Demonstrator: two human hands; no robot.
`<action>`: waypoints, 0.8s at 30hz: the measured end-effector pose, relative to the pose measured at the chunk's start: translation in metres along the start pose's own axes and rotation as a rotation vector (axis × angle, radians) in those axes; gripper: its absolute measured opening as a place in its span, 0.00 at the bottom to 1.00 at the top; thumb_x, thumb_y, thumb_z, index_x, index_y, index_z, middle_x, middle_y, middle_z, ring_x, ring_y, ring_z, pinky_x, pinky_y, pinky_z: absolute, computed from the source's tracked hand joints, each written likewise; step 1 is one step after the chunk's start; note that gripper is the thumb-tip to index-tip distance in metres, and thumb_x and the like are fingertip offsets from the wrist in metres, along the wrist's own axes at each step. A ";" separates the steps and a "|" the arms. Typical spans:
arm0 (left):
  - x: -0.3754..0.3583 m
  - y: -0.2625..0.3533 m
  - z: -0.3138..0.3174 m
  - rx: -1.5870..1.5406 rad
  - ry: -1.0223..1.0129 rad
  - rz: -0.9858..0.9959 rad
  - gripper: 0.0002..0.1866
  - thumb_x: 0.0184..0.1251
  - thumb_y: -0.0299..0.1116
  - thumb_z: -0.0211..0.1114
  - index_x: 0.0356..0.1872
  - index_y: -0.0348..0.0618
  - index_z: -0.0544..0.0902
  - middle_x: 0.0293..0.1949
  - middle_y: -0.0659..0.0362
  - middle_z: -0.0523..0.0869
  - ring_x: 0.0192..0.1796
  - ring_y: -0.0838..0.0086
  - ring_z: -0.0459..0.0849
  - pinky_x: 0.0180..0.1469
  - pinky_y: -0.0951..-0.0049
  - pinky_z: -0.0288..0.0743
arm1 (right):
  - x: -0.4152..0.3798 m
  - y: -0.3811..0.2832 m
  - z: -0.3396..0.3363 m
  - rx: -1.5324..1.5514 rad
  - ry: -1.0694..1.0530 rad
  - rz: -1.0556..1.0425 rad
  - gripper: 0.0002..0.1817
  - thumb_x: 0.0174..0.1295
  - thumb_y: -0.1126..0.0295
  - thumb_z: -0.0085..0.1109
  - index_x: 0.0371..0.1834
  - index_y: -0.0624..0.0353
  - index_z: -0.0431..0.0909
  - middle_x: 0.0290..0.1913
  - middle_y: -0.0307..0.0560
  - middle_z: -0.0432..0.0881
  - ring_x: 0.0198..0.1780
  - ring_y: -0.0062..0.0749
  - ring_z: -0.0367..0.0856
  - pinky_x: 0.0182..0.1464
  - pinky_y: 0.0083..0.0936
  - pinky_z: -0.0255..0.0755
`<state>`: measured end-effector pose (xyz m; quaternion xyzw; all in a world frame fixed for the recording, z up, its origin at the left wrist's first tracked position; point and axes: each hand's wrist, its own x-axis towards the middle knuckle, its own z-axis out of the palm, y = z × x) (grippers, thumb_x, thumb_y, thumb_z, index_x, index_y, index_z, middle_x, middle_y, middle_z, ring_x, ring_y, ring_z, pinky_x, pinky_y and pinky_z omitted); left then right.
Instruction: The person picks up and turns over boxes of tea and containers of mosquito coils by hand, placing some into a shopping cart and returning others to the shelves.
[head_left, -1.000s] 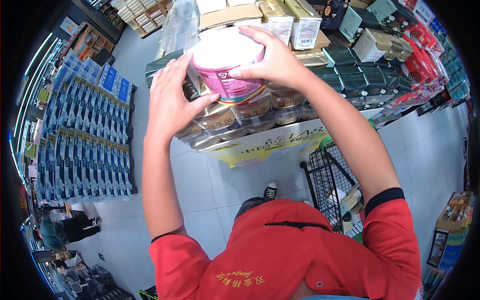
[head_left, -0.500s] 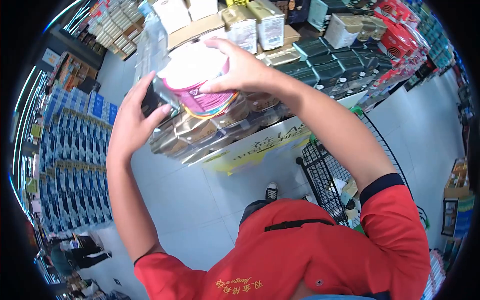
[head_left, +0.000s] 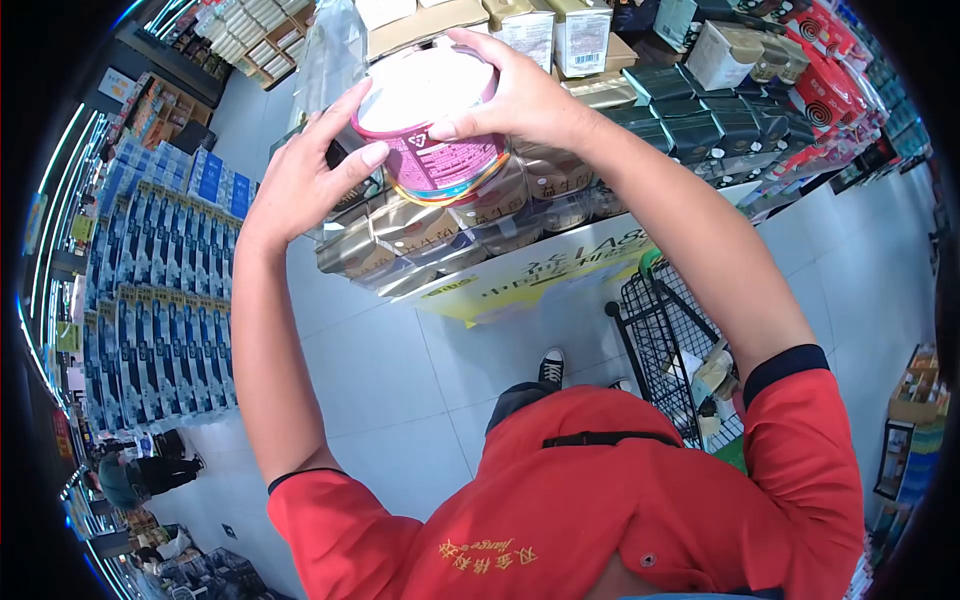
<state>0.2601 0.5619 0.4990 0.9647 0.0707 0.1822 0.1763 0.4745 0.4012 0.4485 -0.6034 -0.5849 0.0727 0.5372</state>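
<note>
A round pink tub (head_left: 445, 165) with a bright white top, printed text and a recycling mark is tilted above the front of a stacked display. My right hand (head_left: 525, 105) grips it from the right, fingers over the far rim and thumb on the near side. On the other side, my left hand (head_left: 310, 180) has its fingertips and thumb against the tub's left edge. Gold boxes (head_left: 425, 230) with dark lettering are stacked just beneath the tub. Behind my left fingers, part of a dark package is mostly hidden.
A black wire shopping cart (head_left: 660, 335) holding several items stands at the right. Dark green packs (head_left: 690, 130) and red packs (head_left: 835, 95) fill the display's right side. Blue-and-white cartons (head_left: 165, 340) are piled at the left. Another person (head_left: 145, 480) is at lower left.
My left hand has come up against the tub, where a dark package showed between its fingers before. The view has shifted, and the tub appears higher and further right.
</note>
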 end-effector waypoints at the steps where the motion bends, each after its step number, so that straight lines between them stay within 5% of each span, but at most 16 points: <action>1: 0.002 0.000 -0.001 -0.003 -0.021 -0.019 0.40 0.65 0.60 0.62 0.74 0.51 0.66 0.69 0.49 0.73 0.72 0.53 0.69 0.72 0.59 0.62 | 0.002 0.000 -0.002 -0.015 -0.003 0.011 0.61 0.39 0.49 0.83 0.74 0.68 0.59 0.68 0.61 0.70 0.69 0.43 0.70 0.71 0.31 0.64; 5: 0.001 -0.009 0.010 -0.309 0.153 -0.039 0.33 0.74 0.49 0.58 0.73 0.43 0.66 0.70 0.48 0.72 0.73 0.63 0.67 0.73 0.66 0.57 | 0.004 0.013 -0.013 0.135 -0.034 0.082 0.57 0.45 0.50 0.79 0.74 0.68 0.59 0.67 0.58 0.71 0.68 0.40 0.71 0.69 0.29 0.66; 7: -0.012 0.007 0.021 -0.141 0.321 0.009 0.27 0.75 0.43 0.59 0.67 0.37 0.74 0.62 0.49 0.80 0.64 0.68 0.77 0.66 0.70 0.67 | -0.001 0.014 -0.018 0.140 -0.058 0.080 0.53 0.48 0.51 0.77 0.74 0.67 0.60 0.67 0.57 0.72 0.68 0.39 0.71 0.69 0.30 0.66; 10: -0.033 0.032 0.056 -0.324 0.737 -0.159 0.09 0.68 0.30 0.66 0.44 0.35 0.85 0.33 0.58 0.88 0.33 0.82 0.82 0.38 0.76 0.77 | -0.006 0.012 -0.022 0.276 -0.041 0.120 0.49 0.52 0.52 0.74 0.74 0.63 0.62 0.66 0.56 0.73 0.67 0.38 0.72 0.68 0.31 0.67; 14: -0.038 0.040 0.084 -0.409 0.545 -0.418 0.12 0.68 0.36 0.67 0.38 0.34 0.84 0.28 0.59 0.87 0.29 0.82 0.82 0.34 0.79 0.77 | -0.006 0.015 -0.025 0.364 -0.066 0.151 0.48 0.53 0.51 0.74 0.74 0.62 0.63 0.65 0.55 0.73 0.66 0.37 0.73 0.66 0.31 0.69; 16: -0.031 0.035 0.087 -0.727 0.356 -0.609 0.14 0.67 0.37 0.66 0.33 0.32 0.81 0.28 0.58 0.86 0.28 0.81 0.82 0.31 0.79 0.78 | -0.006 0.017 -0.024 0.344 -0.061 0.139 0.48 0.53 0.51 0.74 0.74 0.62 0.63 0.65 0.55 0.73 0.66 0.37 0.73 0.66 0.31 0.68; 21: -0.034 0.028 0.089 -0.762 0.285 -0.710 0.13 0.71 0.40 0.62 0.40 0.40 0.79 0.33 0.59 0.86 0.27 0.79 0.82 0.28 0.81 0.73 | -0.005 0.022 -0.028 0.338 -0.043 0.124 0.54 0.49 0.51 0.78 0.73 0.71 0.59 0.64 0.64 0.73 0.65 0.44 0.74 0.67 0.31 0.69; 23: -0.038 0.017 0.082 -0.787 -0.044 -0.753 0.16 0.68 0.43 0.65 0.45 0.41 0.78 0.37 0.56 0.87 0.33 0.77 0.85 0.31 0.76 0.80 | 0.000 0.026 -0.036 -0.029 -0.240 0.282 0.37 0.64 0.50 0.63 0.72 0.56 0.63 0.62 0.53 0.77 0.58 0.42 0.80 0.61 0.42 0.74; 24: -0.042 0.017 0.082 -0.787 -0.040 -0.763 0.16 0.68 0.43 0.65 0.45 0.41 0.78 0.37 0.56 0.87 0.33 0.77 0.85 0.31 0.76 0.80 | -0.001 0.028 -0.034 -0.023 -0.250 0.282 0.37 0.64 0.50 0.63 0.72 0.56 0.63 0.62 0.53 0.77 0.58 0.42 0.80 0.61 0.42 0.74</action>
